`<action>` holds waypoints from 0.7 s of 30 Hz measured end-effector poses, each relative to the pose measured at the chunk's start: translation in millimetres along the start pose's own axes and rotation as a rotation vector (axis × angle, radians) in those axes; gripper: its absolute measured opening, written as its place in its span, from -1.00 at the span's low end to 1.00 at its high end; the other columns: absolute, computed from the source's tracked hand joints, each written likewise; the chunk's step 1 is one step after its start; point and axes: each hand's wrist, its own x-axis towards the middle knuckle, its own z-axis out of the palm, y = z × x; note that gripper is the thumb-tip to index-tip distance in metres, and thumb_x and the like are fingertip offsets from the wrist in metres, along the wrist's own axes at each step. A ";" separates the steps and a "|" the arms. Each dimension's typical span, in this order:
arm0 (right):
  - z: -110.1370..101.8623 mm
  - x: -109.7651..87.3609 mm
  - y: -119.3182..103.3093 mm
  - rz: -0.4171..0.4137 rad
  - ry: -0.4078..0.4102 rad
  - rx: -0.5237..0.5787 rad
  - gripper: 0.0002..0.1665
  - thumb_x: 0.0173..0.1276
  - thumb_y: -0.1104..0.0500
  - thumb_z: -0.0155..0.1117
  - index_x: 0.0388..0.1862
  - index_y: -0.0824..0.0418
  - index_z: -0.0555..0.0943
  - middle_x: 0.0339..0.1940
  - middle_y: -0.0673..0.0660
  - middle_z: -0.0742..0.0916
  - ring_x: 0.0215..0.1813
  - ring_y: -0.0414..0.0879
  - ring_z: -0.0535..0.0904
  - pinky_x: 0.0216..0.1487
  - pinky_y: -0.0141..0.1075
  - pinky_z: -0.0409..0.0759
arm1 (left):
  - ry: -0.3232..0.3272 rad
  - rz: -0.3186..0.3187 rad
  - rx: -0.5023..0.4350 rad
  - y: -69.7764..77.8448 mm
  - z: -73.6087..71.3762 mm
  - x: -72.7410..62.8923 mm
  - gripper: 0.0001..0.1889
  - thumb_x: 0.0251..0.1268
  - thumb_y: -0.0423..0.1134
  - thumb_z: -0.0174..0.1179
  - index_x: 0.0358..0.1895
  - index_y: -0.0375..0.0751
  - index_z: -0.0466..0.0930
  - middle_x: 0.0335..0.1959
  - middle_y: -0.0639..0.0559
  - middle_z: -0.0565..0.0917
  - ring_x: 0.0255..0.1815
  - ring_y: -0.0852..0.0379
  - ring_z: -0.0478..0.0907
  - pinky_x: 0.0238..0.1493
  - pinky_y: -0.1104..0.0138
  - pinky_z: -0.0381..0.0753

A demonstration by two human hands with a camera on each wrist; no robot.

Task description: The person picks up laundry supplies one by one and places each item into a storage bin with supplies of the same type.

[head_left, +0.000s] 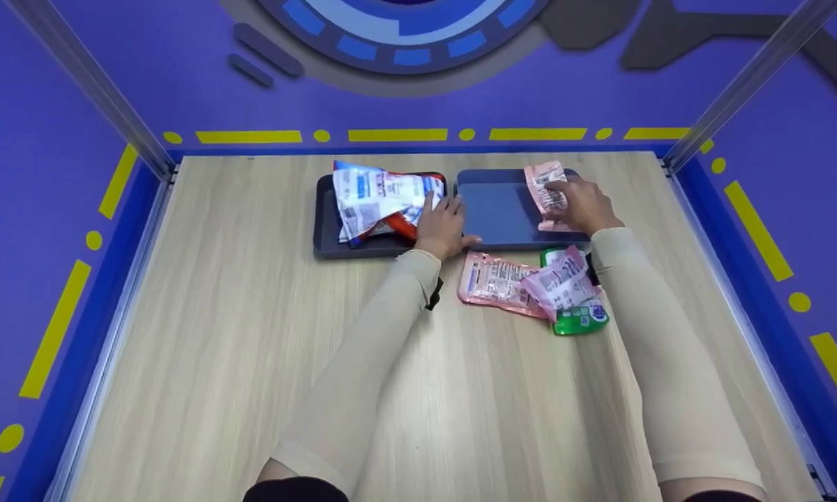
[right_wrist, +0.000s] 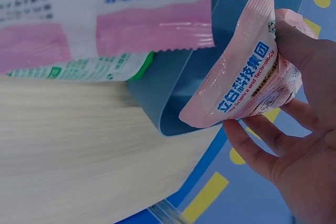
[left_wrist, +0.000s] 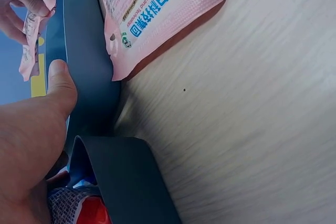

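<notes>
In the head view my right hand [head_left: 589, 203] grips a pink pouch [head_left: 545, 187] over the right end of the blue-grey tray [head_left: 495, 209]. The right wrist view shows that pink pouch [right_wrist: 239, 85] pinched between thumb and fingers, tilted, with blue lettering. My left hand [head_left: 441, 226] rests with fingers extended at the right rim of the dark tray [head_left: 326, 223], beside the blue-grey one. Its thumb [left_wrist: 62, 85] sticks out straight in the left wrist view. Inside the dark tray lie a white-and-blue bag [head_left: 370, 192] and a red packet [head_left: 403, 226], partly covered by that bag.
In front of the blue-grey tray, another pink pouch [head_left: 499, 282] lies flat on the wooden table [head_left: 251, 335]. A pink-and-white packet [head_left: 561, 284] overlaps it and a green packet [head_left: 580, 322] near my right forearm. Blue panels [head_left: 390, 104] enclose the table's back and sides.
</notes>
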 end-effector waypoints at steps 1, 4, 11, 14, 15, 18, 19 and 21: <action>0.3 0.0 0.8 -0.004 -0.002 0.001 -0.25 0.34 0.13 0.50 0.49 0.13 0.49 0.43 0.39 0.51 0.39 0.42 0.41 0.32 0.38 0.40 | 0.001 0.000 0.007 0.1 -0.1 -0.1 -0.04 0.35 0.49 -0.02 0.62 -0.09 0.20 0.67 0.01 0.13 0.65 0.01 0.07 0.65 -0.04 -0.28; 0.9 0.6 2.3 -0.006 -0.013 0.005 -0.26 0.33 0.15 0.50 0.48 0.15 0.50 0.43 0.38 0.52 0.40 0.40 0.41 0.33 0.37 0.41 | 0.008 -0.004 0.020 0.8 -0.5 -1.4 -0.04 0.34 0.50 -0.03 0.62 -0.08 0.21 0.66 0.02 0.14 0.64 0.03 0.08 0.65 -0.04 -0.26; 5.0 4.4 2.5 0.006 -0.039 0.013 -0.24 0.32 0.16 0.52 0.48 0.15 0.49 0.42 0.35 0.54 0.42 0.37 0.40 0.38 0.32 0.38 | 0.013 -0.003 0.015 2.5 -2.4 -3.8 -0.05 0.35 0.49 -0.03 0.63 -0.07 0.19 0.66 0.03 0.14 0.64 0.04 0.08 0.65 -0.02 -0.27; 7.5 5.6 2.6 0.020 -0.048 0.012 -0.24 0.32 0.16 0.51 0.49 0.14 0.49 0.44 0.36 0.52 0.45 0.37 0.37 0.40 0.32 0.35 | 0.012 0.000 0.008 2.7 -2.2 -3.1 -0.04 0.35 0.48 -0.01 0.63 -0.08 0.19 0.66 0.02 0.15 0.64 0.03 0.07 0.65 -0.02 -0.28; 8.1 5.6 2.5 0.022 -0.050 0.012 -0.24 0.32 0.16 0.51 0.49 0.14 0.49 0.44 0.36 0.52 0.46 0.37 0.36 0.40 0.32 0.34 | 0.013 0.000 0.007 2.7 -2.0 -2.9 -0.05 0.35 0.48 0.00 0.63 -0.08 0.19 0.66 0.02 0.14 0.64 0.03 0.07 0.65 -0.02 -0.28; 9.9 5.6 2.6 0.007 -0.043 0.000 -0.26 0.31 0.18 0.51 0.46 0.17 0.51 0.43 0.36 0.53 0.45 0.37 0.37 0.39 0.32 0.36 | 0.014 -0.004 0.026 2.4 -1.5 -3.1 -0.05 0.35 0.49 -0.04 0.62 -0.07 0.19 0.66 0.03 0.14 0.64 0.04 0.07 0.65 -0.03 -0.28; 10.4 5.6 2.4 0.002 -0.041 -0.001 -0.27 0.31 0.18 0.52 0.45 0.17 0.52 0.41 0.36 0.54 0.44 0.36 0.38 0.38 0.31 0.37 | 0.016 -0.005 0.034 2.2 -1.5 -3.6 -0.05 0.35 0.50 -0.05 0.62 -0.07 0.20 0.67 0.04 0.14 0.64 0.04 0.07 0.65 -0.03 -0.28; 11.7 5.9 2.0 -0.003 -0.037 -0.005 -0.28 0.30 0.19 0.52 0.44 0.19 0.54 0.38 0.36 0.57 0.41 0.36 0.41 0.37 0.31 0.40 | 0.021 -0.007 0.039 1.7 -1.3 -4.2 -0.06 0.36 0.49 -0.05 0.62 -0.07 0.21 0.67 0.04 0.13 0.64 0.04 0.08 0.65 -0.03 -0.29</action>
